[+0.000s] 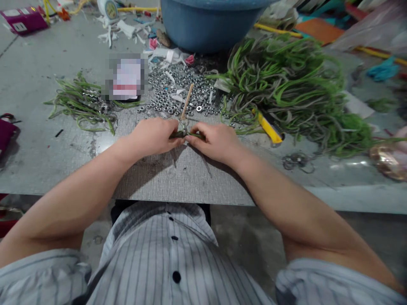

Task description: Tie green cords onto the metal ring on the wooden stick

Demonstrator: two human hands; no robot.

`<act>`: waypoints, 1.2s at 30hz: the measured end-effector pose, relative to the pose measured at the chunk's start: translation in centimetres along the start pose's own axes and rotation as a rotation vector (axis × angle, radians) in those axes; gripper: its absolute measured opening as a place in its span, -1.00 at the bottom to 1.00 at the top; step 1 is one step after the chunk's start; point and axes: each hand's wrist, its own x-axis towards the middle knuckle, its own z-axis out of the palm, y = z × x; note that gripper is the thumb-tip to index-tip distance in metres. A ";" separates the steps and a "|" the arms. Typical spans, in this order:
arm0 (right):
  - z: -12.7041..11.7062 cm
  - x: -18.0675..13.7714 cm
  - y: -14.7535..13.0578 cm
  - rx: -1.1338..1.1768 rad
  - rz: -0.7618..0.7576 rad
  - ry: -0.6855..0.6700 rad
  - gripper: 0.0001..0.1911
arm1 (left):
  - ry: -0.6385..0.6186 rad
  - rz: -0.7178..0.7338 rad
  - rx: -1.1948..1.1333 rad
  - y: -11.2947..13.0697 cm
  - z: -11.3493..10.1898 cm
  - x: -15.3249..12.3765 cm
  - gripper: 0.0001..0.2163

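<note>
My left hand [155, 136] and my right hand [213, 142] meet at the middle of the grey mat [178, 173], both closed in a pinch on one short green cord [187, 135]. A small metal ring [183, 125] sits on the cord between my fingertips. A thin wooden stick [187, 101] stands slanted just behind my hands. Past it lies a heap of small metal nuts [181, 91]. A big pile of green and grey cords [295, 89] is at the right, and a smaller bunch of cords [82, 106] lies at the left.
A yellow utility knife [269, 128] lies right of my right hand. A blue plastic tub [210, 21] stands at the back. A blurred card [127, 78] sits left of the nuts. Scraps of white tape, a magenta box [23, 19] and loose rings [297, 161] lie about.
</note>
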 end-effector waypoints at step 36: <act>2.1 2.3 3.8 0.001 -0.160 0.281 -0.60 | 0.349 0.209 -0.088 -1.0 1.9 0.9 -0.68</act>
